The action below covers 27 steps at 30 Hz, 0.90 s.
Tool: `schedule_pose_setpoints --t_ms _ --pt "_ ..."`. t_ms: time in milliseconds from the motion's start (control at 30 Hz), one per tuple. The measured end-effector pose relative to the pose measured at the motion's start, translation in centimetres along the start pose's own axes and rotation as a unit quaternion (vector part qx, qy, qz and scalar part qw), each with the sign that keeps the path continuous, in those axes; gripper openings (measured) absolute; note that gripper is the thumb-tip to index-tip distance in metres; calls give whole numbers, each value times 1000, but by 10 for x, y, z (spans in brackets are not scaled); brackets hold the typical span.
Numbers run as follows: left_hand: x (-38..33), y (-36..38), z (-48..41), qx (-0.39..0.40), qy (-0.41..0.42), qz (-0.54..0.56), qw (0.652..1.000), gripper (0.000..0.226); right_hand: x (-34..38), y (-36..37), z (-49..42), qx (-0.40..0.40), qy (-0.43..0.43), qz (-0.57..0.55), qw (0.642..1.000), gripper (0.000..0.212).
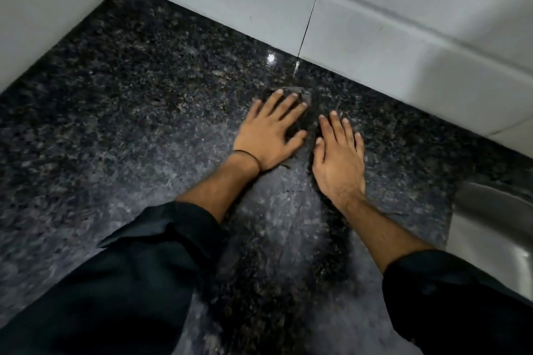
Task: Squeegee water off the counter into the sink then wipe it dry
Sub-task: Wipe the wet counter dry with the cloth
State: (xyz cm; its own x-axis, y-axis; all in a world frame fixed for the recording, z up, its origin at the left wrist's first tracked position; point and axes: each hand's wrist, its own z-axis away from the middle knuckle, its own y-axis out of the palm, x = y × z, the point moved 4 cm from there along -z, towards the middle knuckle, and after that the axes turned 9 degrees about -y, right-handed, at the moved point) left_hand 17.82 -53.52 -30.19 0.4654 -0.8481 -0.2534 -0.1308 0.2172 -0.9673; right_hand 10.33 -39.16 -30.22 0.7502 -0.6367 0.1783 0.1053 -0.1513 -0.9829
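Note:
The counter (pixel 144 112) is dark speckled granite with a glossy wet sheen near the back wall. A dark cloth (pixel 309 115), hard to tell from the stone, lies flat on it near the middle. My left hand (pixel 269 131) presses on the cloth with its fingers spread and straight. Just to the right, my right hand (pixel 339 158) lies flat with straight fingers, touching the cloth's right side. The steel sink (pixel 490 228) shows at the right edge. No squeegee is in view.
White wall tiles (pixel 375 8) run along the back of the counter and meet a white wall (pixel 43 8) at the left corner. My dark sleeves fill the lower part of the view.

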Motion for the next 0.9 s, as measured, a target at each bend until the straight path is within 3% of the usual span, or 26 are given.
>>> schedule_pose_setpoints --t_ms 167,233,300,467,567,667,800,900 --pt "119 -28 47 -44 -206 -8 978 63 3 -1 0 -1 0 -7 1000 53" --pt "123 -30 71 -49 -285 1 957 63 5 -2 1 0 1 -6 1000 53" --pt "86 -22 88 -45 -277 -8 960 64 4 -1 2 6 1 -11 1000 53" --pt "-49 13 156 5 -48 13 999 63 -5 -9 3 38 -19 -96 994 51" --pt "-77 20 203 27 6 16 999 61 -16 -25 36 15 -28 -123 992 49" --pt "-32 9 216 14 -39 19 999 63 -26 -35 102 13 -7 -103 995 49" --pt "60 -15 243 -16 -223 10 975 64 -27 -30 206 56 13 -57 997 53" --pt "59 -17 277 -35 -295 4 955 64 -16 -16 256 74 -18 -18 997 58"
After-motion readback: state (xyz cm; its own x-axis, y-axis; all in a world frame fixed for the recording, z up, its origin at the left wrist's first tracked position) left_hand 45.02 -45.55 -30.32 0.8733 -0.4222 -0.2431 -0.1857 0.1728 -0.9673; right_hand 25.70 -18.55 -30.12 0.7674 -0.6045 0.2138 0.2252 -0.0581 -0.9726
